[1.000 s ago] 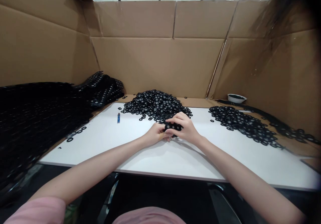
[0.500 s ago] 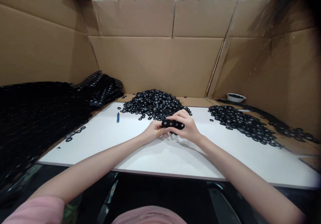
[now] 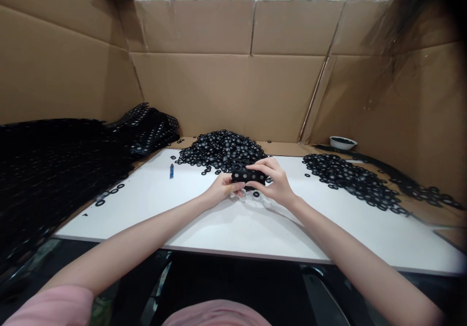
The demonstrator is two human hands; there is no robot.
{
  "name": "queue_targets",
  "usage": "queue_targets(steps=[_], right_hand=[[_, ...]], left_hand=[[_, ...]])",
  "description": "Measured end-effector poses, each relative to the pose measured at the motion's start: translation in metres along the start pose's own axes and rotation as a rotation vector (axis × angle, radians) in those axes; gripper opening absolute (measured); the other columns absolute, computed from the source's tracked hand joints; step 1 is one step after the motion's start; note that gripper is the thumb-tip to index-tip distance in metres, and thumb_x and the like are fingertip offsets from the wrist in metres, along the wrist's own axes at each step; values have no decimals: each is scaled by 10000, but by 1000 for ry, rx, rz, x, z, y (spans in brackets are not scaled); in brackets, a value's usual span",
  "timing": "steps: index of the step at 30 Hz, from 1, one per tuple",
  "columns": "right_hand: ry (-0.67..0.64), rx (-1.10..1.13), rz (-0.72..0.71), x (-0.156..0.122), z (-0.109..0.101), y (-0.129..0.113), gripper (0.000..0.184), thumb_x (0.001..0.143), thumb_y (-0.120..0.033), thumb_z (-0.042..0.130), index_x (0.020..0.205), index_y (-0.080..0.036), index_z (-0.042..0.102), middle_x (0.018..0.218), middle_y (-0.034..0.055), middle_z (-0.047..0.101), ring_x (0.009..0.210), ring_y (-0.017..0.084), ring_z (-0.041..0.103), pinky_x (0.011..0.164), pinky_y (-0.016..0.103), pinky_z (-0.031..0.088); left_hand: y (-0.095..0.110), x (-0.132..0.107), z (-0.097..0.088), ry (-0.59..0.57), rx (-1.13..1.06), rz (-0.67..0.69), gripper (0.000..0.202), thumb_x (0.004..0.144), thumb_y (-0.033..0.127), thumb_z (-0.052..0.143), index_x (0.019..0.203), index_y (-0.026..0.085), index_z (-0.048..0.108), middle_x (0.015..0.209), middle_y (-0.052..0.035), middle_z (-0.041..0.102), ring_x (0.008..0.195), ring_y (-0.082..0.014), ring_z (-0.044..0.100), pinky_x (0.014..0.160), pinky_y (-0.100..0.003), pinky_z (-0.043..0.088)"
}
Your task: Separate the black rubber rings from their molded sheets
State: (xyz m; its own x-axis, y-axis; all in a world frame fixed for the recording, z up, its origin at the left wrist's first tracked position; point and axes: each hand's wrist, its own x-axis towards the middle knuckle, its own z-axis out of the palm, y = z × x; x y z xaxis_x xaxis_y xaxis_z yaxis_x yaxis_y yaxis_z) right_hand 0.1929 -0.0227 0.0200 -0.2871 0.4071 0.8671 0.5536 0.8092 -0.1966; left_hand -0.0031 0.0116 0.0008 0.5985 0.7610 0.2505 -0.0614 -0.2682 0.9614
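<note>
Bundle of black washers [image 3: 248,176] held just above white table [image 3: 146,224]; left hand [image 3: 222,189] closed on its 9 o'clock end; right hand [image 3: 273,182] gripping its 3 o'clock end; washer heap [image 3: 222,151] at 12 o'clock; second heap [image 3: 350,180] at 3 o'clock; white bowl [image 3: 342,142] beyond.

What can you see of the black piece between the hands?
The black piece is a short, horizontal band, matte and rubbery-looking, marked with a row of pale round spots; whether these are holes or inserts is too small to tell. The left hand grips its left end and the right hand wraps its right end. It is held above the white table, in front of the heap of black rings.
</note>
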Motion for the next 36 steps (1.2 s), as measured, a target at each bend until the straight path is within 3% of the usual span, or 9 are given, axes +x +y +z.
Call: queue_targets(steps=[11,28,36], right_hand=[[-2,14,12,-1,5,-1,190,794,-351,695,964,-268,679,787,35,649,803,229,543,779,407,449],[-156,103,-59,-2,5,5,324,762,-321,735,1067,-237,669,893,41,704,860,224,564,823,415,454],[-196,122,-42,-4,5,5,226,852,-272,641,1071,-228,673,878,36,709,871,208,560,822,390,442]], left_hand=[[9,-3,4,-55,66,-58,326,585,354,807,658,100,616,559,6,584,500,-89,491,499,-201,370],[5,-3,2,-48,78,-43,298,671,354,756,646,92,616,552,1,554,508,-86,470,499,-200,364],[10,-3,5,-23,113,-22,273,665,317,742,616,87,602,519,14,530,492,-76,449,491,-189,349]])
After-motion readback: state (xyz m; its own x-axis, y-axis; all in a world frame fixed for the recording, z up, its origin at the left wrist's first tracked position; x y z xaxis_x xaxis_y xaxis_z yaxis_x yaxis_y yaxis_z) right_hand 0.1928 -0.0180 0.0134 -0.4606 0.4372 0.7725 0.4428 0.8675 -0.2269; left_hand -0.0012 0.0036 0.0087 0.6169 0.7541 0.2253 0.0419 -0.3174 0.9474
